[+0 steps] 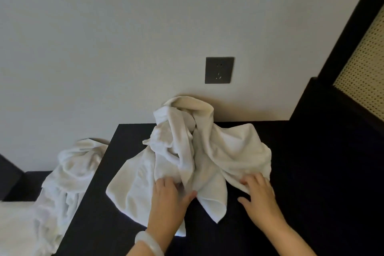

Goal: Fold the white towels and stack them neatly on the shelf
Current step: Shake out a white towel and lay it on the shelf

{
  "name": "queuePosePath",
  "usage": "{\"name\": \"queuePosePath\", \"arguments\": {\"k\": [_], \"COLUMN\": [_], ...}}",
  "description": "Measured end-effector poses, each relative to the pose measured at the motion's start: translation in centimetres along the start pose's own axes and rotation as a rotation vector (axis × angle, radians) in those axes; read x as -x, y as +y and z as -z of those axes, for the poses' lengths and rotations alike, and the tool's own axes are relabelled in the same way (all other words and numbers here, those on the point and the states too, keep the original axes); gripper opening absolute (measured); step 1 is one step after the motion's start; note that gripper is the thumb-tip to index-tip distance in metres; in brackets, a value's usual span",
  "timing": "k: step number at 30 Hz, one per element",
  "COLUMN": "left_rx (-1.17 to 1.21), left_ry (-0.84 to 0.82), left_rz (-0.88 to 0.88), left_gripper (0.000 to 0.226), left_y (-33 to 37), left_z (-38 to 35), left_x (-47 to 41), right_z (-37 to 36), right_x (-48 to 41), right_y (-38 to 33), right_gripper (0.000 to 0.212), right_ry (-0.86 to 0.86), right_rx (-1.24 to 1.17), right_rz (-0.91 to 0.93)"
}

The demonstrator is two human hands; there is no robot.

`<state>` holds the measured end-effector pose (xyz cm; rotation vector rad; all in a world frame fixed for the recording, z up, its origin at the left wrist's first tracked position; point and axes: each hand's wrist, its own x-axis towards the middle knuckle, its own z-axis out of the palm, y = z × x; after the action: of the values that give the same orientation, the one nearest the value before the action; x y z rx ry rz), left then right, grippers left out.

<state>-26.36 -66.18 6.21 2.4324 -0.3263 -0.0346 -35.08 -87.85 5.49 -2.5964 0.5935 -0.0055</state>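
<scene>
A crumpled white towel (199, 151) lies bunched on a dark tabletop (311, 172), its far end heaped against the wall. My left hand (168, 197), with a pale bangle on the wrist, grips a fold at the towel's near middle, thumb spread to the right. My right hand (259, 195) lies on the towel's near right edge with fingers curled into the cloth. A second crumpled white towel (68, 174) hangs off the table's left side onto a lower surface.
A dark wall socket (219, 70) sits on the white wall above the towel. A dark frame with a woven cane panel (361, 64) rises at the right. A lower dark ledge (18, 181) lies at the left.
</scene>
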Motion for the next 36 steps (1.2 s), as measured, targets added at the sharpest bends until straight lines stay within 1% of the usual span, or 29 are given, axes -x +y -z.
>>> {"name": "queuePosePath", "arguments": {"k": [1, 3, 5, 6, 8, 9, 12, 13, 15, 16, 17, 18, 20, 21, 23, 24, 26, 27, 28, 29, 30, 32, 34, 36], "left_rx": [-0.021, -0.053, -0.068, -0.013, 0.176, 0.284, 0.529, 0.553, 0.509, 0.488, 0.477, 0.486, 0.594, 0.666, 0.797, 0.849, 0.909, 0.899, 0.862, 0.808, 0.752, 0.653, 0.653, 0.682], "left_ry": [-0.005, 0.015, 0.018, 0.016, 0.012, -0.008, -0.134, -0.190, -0.323, -0.379, -0.400, -0.393, -0.356, -0.340, -0.304, -0.277, -0.191, -0.138, -0.084, -0.017, 0.042, 0.119, 0.121, 0.056], "left_rz": [0.000, -0.016, -0.103, -0.155, -0.214, -0.237, -0.259, -0.239, -0.163, -0.122, -0.089, -0.067, -0.029, -0.002, 0.099, 0.160, 0.253, 0.246, 0.213, 0.165, 0.118, 0.030, -0.049, -0.133], "left_gripper": [0.036, 0.026, 0.024, 0.025, 0.028, 0.027, 0.026, 0.026, 0.027, 0.029, 0.031, 0.032, 0.028, 0.025, 0.022, 0.021, 0.025, 0.032, 0.037, 0.036, 0.033, 0.022, 0.008, 0.027], "left_y": [-0.2, 0.2, 1.2, 2.2, 4.9, 6.6, 11.2, 12.2, 13.3, 13.5, 13.5, 13.4, 13.2, 12.8, 11.9, 11.4, 10.3, 9.8, 9.5, 9.3, 9.3, 9.7, 11.0, 11.9], "left_z": [-0.3, -0.4, 0.0, 0.4, 1.8, 2.7, 5.2, 5.7, 6.2, 6.1, 5.9, 5.8, 5.6, 5.5, 5.7, 6.0, 6.8, 7.2, 7.7, 8.1, 8.6, 9.3, 9.9, 9.6], "left_x": [-0.4, -1.2, -1.5, -1.3, -0.5, 0.0, 0.7, 0.5, 0.2, 0.3, 0.6, 1.1, 2.0, 2.3, 2.6, 2.5, 2.1, 2.0, 1.8, 1.7, 1.6, 1.7, 1.7, 1.2], "right_z": [0.0, 0.1, 0.4, 0.9, 2.9, 4.4, 8.7, 9.8, 11.1, 11.4, 11.3, 11.0, 10.3, 10.0, 9.3, 9.1, 9.0, 9.3, 9.8, 10.5, 11.3, 13.3, 14.9, 15.6], "right_x": [0.2, 0.2, 0.0, -0.3, -0.5, -0.5, 0.0, 0.2, 0.8, 1.2, 1.5, 1.9, 2.7, 3.0, 3.6, 3.6, 3.5, 3.3, 3.1, 3.0, 2.8, 2.6, 1.9, 0.9], "right_y": [0.2, 0.8, 1.3, 1.6, 1.2, 0.6, -1.8, -2.5, -3.7, -4.2, -4.5, -4.8, -5.1, -5.2, -5.5, -5.4, -5.3, -5.2, -5.0, -4.8, -4.7, -4.8, -4.9, -5.2], "right_gripper": [0.036, 0.031, 0.014, 0.004, 0.015, 0.016, 0.022, 0.024, 0.026, 0.026, 0.026, 0.025, 0.026, 0.026, 0.023, 0.019, 0.015, 0.018, 0.020, 0.020, 0.019, 0.023, 0.027, 0.029], "right_ry": [0.022, 0.094, 0.148, 0.172, 0.129, 0.097, 0.037, 0.033, 0.042, 0.057, 0.067, 0.069, 0.022, -0.014, -0.063, -0.035, 0.129, 0.217, 0.285, 0.315, 0.303, 0.217, 0.113, 0.037], "right_rx": [-0.041, -0.116, -0.183, -0.291, -0.646, -0.821, -1.207, -1.300, -1.434, -1.489, -1.535, -1.585, -1.672, -1.666, -1.532, -1.447, -1.335, -1.348, -1.424, -1.553, -1.687, -1.904, -2.000, -1.995], "right_rz": [0.006, -0.014, -0.057, -0.091, -0.206, -0.238, -0.217, -0.194, -0.180, -0.203, -0.228, -0.251, -0.233, -0.211, -0.182, -0.182, -0.198, -0.203, -0.201, -0.171, -0.115, 0.011, 0.092, 0.082]}}
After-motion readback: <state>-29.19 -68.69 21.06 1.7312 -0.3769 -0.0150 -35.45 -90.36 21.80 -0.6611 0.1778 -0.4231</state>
